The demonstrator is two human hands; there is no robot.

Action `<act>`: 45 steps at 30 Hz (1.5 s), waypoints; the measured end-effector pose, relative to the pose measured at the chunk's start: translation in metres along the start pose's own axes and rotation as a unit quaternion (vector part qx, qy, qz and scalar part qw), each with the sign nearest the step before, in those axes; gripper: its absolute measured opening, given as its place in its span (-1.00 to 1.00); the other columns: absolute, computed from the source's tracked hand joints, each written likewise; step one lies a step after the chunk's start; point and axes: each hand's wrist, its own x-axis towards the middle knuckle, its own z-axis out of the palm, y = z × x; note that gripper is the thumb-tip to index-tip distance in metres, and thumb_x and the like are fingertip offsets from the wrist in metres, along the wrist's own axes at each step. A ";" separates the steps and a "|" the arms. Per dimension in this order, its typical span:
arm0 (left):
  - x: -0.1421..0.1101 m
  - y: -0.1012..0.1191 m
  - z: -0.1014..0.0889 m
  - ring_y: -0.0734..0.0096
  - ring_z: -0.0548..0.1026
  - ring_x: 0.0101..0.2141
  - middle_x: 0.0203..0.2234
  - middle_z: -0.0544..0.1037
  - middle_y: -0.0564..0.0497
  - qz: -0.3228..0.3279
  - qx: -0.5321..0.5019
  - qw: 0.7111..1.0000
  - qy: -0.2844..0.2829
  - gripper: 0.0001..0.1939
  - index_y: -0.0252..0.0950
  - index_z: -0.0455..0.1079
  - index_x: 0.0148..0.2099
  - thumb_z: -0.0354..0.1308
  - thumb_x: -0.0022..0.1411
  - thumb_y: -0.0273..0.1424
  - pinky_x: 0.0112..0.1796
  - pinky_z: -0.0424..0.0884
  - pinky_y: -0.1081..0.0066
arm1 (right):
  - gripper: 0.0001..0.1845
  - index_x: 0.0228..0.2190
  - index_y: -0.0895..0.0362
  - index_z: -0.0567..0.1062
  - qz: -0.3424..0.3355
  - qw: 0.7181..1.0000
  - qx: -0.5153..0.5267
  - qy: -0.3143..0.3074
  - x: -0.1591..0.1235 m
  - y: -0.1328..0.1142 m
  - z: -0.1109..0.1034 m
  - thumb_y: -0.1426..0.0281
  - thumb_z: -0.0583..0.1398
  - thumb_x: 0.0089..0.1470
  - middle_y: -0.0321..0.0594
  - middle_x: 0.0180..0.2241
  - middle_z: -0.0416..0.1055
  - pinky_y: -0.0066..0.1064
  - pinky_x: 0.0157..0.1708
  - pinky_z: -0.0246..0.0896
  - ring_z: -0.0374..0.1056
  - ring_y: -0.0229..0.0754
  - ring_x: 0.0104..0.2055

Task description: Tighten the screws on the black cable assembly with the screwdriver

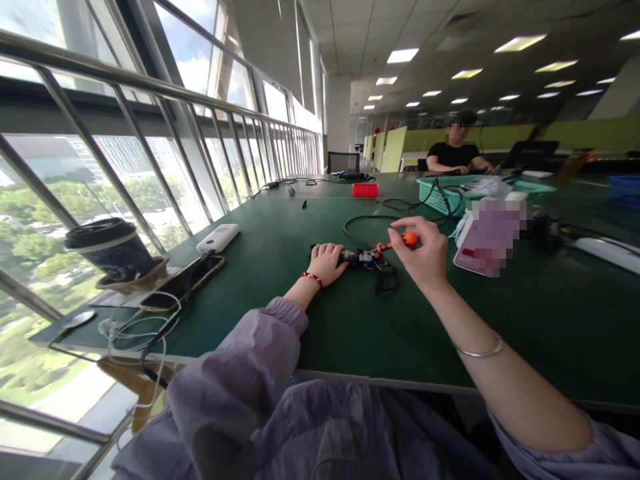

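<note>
My left hand (327, 262) lies on the table with its fingers closed over one end of a small black device (367, 260). The device's other end shows small parts and a loop of dark cable, too small to make out fully. In my right hand (425, 253) is a screwdriver with an orange and black handle (411, 239), pinched between thumb and fingers. Its thin shaft slants down to the left toward the device. Whether the tip touches a screw I cannot tell.
Beyond my hands are a red box (365, 190) and a green basket (443, 195) with cables and bags. A pink box (487, 240) stands right. To the left are a cup (113, 250), a phone (185, 283) and a white device (219, 238). A person (455, 155) sits across.
</note>
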 end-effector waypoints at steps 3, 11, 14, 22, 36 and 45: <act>0.000 0.000 0.001 0.12 0.23 0.11 0.02 0.38 -0.14 0.001 0.000 1.000 0.002 -0.58 -0.27 0.24 0.14 0.02 0.27 -0.25 0.17 0.02 0.09 | -0.76 -0.24 0.06 0.46 -0.022 1.000 0.002 0.011 0.000 0.000 0.000 0.30 0.20 -0.02 -0.28 -0.48 0.36 -0.25 -0.25 0.29 0.31 -0.16 -0.37; -0.001 0.001 -0.001 0.12 0.23 0.11 0.02 0.38 -0.12 -0.001 0.005 1.000 0.002 -0.59 -0.25 0.24 0.13 0.02 0.27 -0.24 0.17 0.02 0.10 | -0.86 -0.39 0.06 0.46 0.004 1.000 0.001 -0.013 0.001 0.000 -0.002 0.28 0.20 -0.02 -0.29 -0.54 0.36 -0.30 -0.33 0.25 0.33 -0.15 -0.38; -0.001 0.001 -0.002 0.13 0.23 0.10 0.01 0.38 -0.12 0.000 0.007 1.000 0.000 -0.59 -0.25 0.24 0.12 0.02 0.27 -0.25 0.17 0.02 0.11 | -0.86 -0.38 0.06 0.46 0.011 1.000 0.001 -0.013 0.001 0.000 -0.002 0.28 0.20 -0.02 -0.29 -0.52 0.37 -0.30 -0.32 0.25 0.32 -0.16 -0.38; -0.001 0.002 -0.003 0.14 0.23 0.11 0.01 0.38 -0.12 0.001 0.006 1.000 -0.001 -0.60 -0.25 0.24 0.12 0.02 0.27 -0.25 0.18 0.01 0.11 | -0.79 -0.28 0.06 0.45 -0.022 0.999 0.014 -0.022 0.001 -0.001 -0.002 0.33 0.19 -0.04 -0.30 -0.51 0.36 -0.24 -0.23 0.26 0.31 -0.14 -0.36; -0.003 0.001 -0.004 0.14 0.20 0.15 0.07 0.35 -0.13 0.001 0.006 1.000 -0.014 -0.55 -0.26 0.21 0.17 0.05 0.26 -0.26 0.20 -0.02 0.10 | -0.89 -0.37 0.05 0.44 -0.024 0.999 0.001 -0.027 0.001 -0.001 -0.002 0.33 0.17 -0.03 -0.30 -0.54 0.35 -0.25 -0.26 0.24 0.30 -0.13 -0.37; -0.040 0.054 -0.091 0.18 0.43 -0.04 -0.10 0.51 -0.10 0.052 -0.213 0.976 -0.008 -0.71 -0.28 0.41 -0.04 0.01 0.30 -0.27 0.06 0.29 0.16 | -0.61 -0.13 0.07 0.41 -0.035 0.999 0.018 -0.003 0.003 0.002 -0.002 0.39 0.17 -0.09 -0.26 -0.40 0.39 -0.20 -0.17 0.26 0.33 -0.12 -0.30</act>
